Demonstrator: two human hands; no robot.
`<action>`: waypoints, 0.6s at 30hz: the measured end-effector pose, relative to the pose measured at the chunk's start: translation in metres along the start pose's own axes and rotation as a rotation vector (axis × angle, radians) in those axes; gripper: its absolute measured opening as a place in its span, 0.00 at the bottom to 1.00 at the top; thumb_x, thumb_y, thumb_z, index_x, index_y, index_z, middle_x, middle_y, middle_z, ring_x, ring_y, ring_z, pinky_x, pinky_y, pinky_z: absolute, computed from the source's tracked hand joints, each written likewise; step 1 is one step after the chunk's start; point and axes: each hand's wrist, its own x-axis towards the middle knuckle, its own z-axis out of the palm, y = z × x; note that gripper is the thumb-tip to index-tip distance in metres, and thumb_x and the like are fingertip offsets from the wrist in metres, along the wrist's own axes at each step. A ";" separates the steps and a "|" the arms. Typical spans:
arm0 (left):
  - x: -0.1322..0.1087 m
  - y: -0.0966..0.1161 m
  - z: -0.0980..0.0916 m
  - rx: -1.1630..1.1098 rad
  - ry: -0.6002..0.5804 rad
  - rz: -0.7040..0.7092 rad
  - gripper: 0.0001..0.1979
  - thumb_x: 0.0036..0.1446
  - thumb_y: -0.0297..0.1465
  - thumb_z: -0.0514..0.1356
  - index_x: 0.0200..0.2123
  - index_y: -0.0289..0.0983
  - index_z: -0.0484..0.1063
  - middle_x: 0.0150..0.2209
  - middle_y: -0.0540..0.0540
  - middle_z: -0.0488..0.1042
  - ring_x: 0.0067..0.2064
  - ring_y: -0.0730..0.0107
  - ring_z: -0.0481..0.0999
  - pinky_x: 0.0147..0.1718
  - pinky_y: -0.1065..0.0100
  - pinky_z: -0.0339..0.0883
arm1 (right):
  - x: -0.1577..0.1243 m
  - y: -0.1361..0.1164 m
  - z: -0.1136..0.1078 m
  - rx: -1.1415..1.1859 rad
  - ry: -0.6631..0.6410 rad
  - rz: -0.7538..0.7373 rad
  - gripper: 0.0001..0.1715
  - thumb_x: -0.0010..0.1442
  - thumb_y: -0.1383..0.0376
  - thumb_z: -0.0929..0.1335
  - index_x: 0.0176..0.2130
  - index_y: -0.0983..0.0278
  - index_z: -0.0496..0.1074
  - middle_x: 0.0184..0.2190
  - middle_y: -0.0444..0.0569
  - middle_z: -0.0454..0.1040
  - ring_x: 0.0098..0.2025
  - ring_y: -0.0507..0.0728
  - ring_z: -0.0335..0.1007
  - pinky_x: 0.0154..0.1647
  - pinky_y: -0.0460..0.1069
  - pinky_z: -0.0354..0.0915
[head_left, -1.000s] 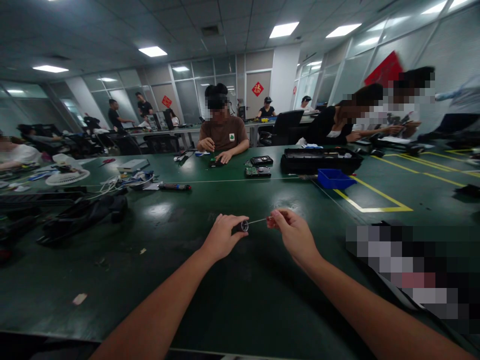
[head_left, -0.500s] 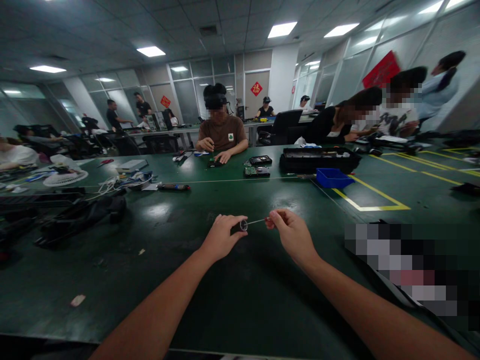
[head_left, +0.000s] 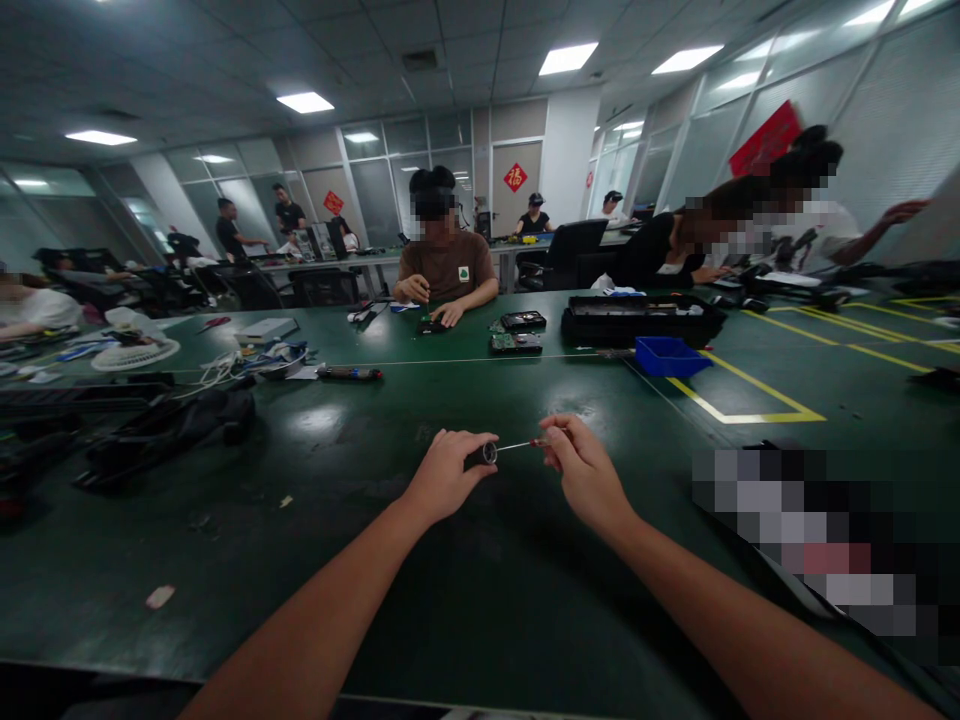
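My left hand (head_left: pixel 444 472) is closed around a small dark cylindrical piece (head_left: pixel 486 453) with a shiny round end, held just above the green table (head_left: pixel 465 600). My right hand (head_left: pixel 583 470) pinches the red-tipped end of a thin metal rod (head_left: pixel 514 445). The rod's other end meets the shiny face of the cylinder. Both hands hover close together over the table's middle, a short gap between them.
Across the table a person in a brown shirt (head_left: pixel 448 262) works on small parts. A blue bin (head_left: pixel 667 356), a long black case (head_left: pixel 637 320), circuit boards (head_left: pixel 516 342), a white fan (head_left: pixel 135 350) and black bags (head_left: pixel 165 425) lie around. Other people sit at right and behind.
My hands have stayed almost in place; the right hand's fingers shifted slightly on the rod. At the far right a standing person moved out and an arm now reaches in.
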 end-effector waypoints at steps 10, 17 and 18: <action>0.001 -0.003 0.001 0.012 0.015 -0.029 0.20 0.60 0.32 0.64 0.55 0.46 0.70 0.48 0.47 0.76 0.51 0.58 0.71 0.59 0.47 0.56 | 0.004 0.003 0.004 0.137 0.058 0.095 0.15 0.61 0.53 0.68 0.40 0.61 0.71 0.31 0.46 0.74 0.32 0.56 0.69 0.36 0.51 0.64; 0.001 -0.008 -0.003 0.004 -0.022 0.063 0.22 0.62 0.29 0.61 0.58 0.48 0.68 0.53 0.47 0.73 0.55 0.60 0.69 0.62 0.48 0.54 | 0.014 0.011 0.000 0.537 0.057 0.315 0.21 0.50 0.47 0.74 0.30 0.62 0.73 0.24 0.45 0.72 0.26 0.54 0.66 0.35 0.53 0.68; 0.001 -0.009 -0.003 0.024 -0.035 0.059 0.22 0.62 0.29 0.61 0.58 0.48 0.68 0.53 0.48 0.73 0.55 0.60 0.69 0.62 0.48 0.54 | 0.015 0.012 -0.001 0.523 0.078 0.327 0.22 0.49 0.47 0.74 0.29 0.62 0.73 0.24 0.44 0.71 0.25 0.53 0.65 0.34 0.53 0.67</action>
